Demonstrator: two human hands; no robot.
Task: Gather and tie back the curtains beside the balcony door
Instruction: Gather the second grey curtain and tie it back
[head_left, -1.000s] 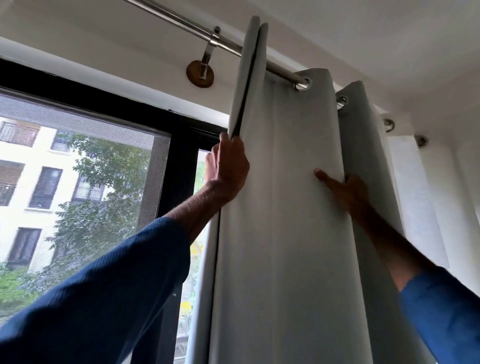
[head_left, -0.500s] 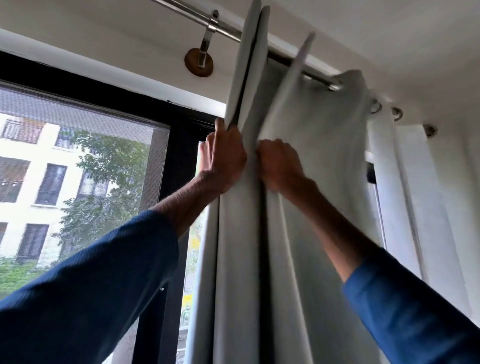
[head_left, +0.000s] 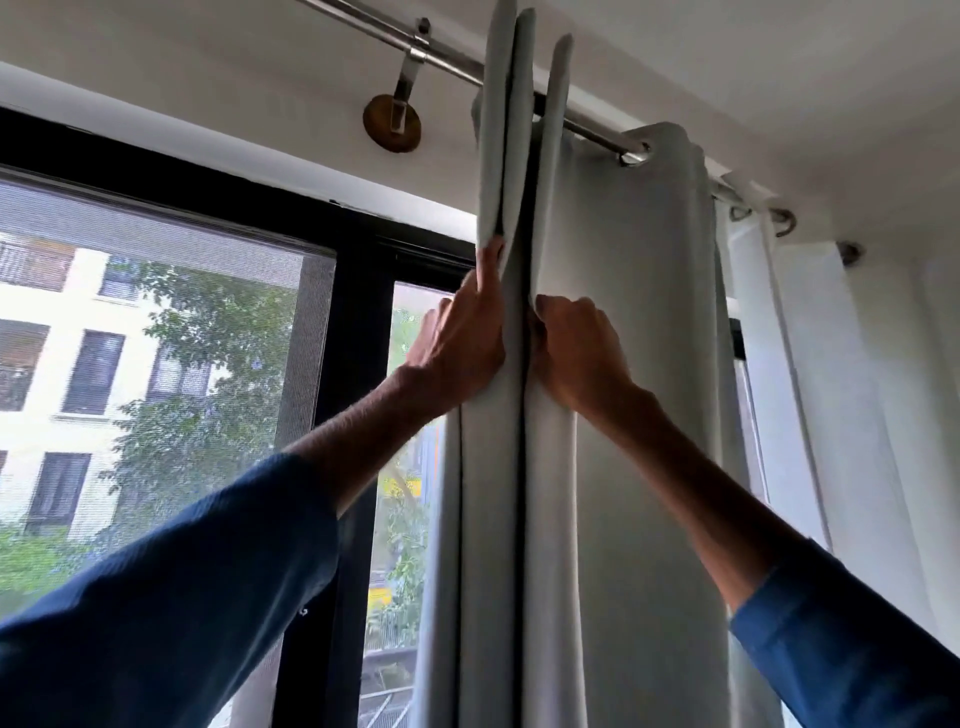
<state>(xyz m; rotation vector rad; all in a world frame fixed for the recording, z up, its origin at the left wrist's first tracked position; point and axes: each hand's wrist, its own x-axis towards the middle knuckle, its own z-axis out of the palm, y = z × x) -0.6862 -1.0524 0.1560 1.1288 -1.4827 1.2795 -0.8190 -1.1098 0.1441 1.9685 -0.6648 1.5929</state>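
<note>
A pale grey eyelet curtain (head_left: 639, 322) hangs from a steel rod (head_left: 452, 60) above the balcony door. Its left part is bunched into upright pleats. My left hand (head_left: 462, 343) grips the outer pleats from the left, thumb up along the fold. My right hand (head_left: 576, 353) grips the neighbouring pleat from the right, fingers curled into the fabric. The two hands sit side by side, with a dark gap between the folds. A white sheer curtain (head_left: 810, 395) hangs further right on the same rod.
The black door frame (head_left: 358, 322) and mesh-screened glass (head_left: 156, 364) fill the left, with trees and a white building outside. A round wooden rod bracket (head_left: 392, 122) sits on the wall above. The white ceiling and right wall close in the corner.
My right hand moved from the flat curtain panel at the right over to the left hand, dragging a fold with it. The pleats now stand packed together, and the eyelets slid left along the rod.
</note>
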